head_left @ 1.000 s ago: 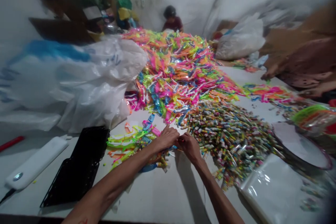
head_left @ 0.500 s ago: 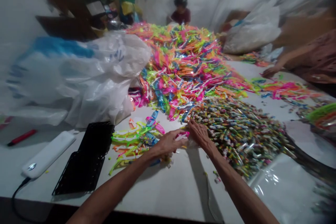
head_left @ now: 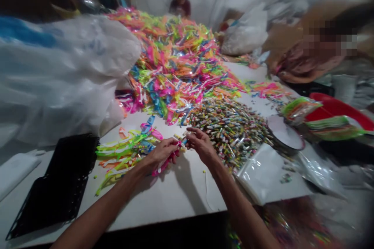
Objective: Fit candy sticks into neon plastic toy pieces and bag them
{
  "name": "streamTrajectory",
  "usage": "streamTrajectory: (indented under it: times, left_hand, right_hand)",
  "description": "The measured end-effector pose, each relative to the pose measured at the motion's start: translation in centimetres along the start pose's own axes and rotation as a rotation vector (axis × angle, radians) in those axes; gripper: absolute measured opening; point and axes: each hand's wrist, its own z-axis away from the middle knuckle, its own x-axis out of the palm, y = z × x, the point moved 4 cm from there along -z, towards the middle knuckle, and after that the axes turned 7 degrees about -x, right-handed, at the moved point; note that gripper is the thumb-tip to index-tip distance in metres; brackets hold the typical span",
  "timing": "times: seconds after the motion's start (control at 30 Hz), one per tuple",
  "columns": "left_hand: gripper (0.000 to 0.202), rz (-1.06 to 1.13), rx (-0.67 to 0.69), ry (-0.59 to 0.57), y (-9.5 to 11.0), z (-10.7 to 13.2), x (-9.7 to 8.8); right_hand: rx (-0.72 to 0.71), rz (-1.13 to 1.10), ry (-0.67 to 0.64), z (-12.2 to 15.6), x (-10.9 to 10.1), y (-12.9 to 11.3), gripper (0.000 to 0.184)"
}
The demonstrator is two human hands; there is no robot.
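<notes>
Fingers of the left hand (head_left: pixel 163 155) pinch a pink plastic strip (head_left: pixel 162 165), steadying it while the right hand (head_left: pixel 201 144) pinches a small wrapped candy roll (head_left: pixel 183 140) against its end.

dim, soft indoor light; edges smeared and bent, centre sharper, soft shadows under the arms.
</notes>
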Motion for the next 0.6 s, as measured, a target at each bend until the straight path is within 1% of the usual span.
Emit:
streamTrajectory:
  times: [0.13,0.27,0.47,0.6]
  left_hand:
    - [0.014,-0.03,-0.058,-0.017,0.7,0.8,0.7]
    - [0.015,-0.018,-0.07,-0.057,0.6,1.0,1.1]
    - [0.018,-0.043,-0.078,-0.061,0.7,1.0,1.3]
    - [0.02,-0.036,-0.09,-0.08,1.1,1.2,1.6]
  right_hand:
    - [0.01,-0.077,0.027,0.8,0.0,0.3,0.028]
    - [0.002,-0.093,0.048,1.1,-0.3,0.2,0.028]
    - [0.004,-0.122,0.028,1.4,-0.5,0.4,0.029]
    - [0.017,-0.182,-0.033,1.5,-0.5,0.5,0.027]
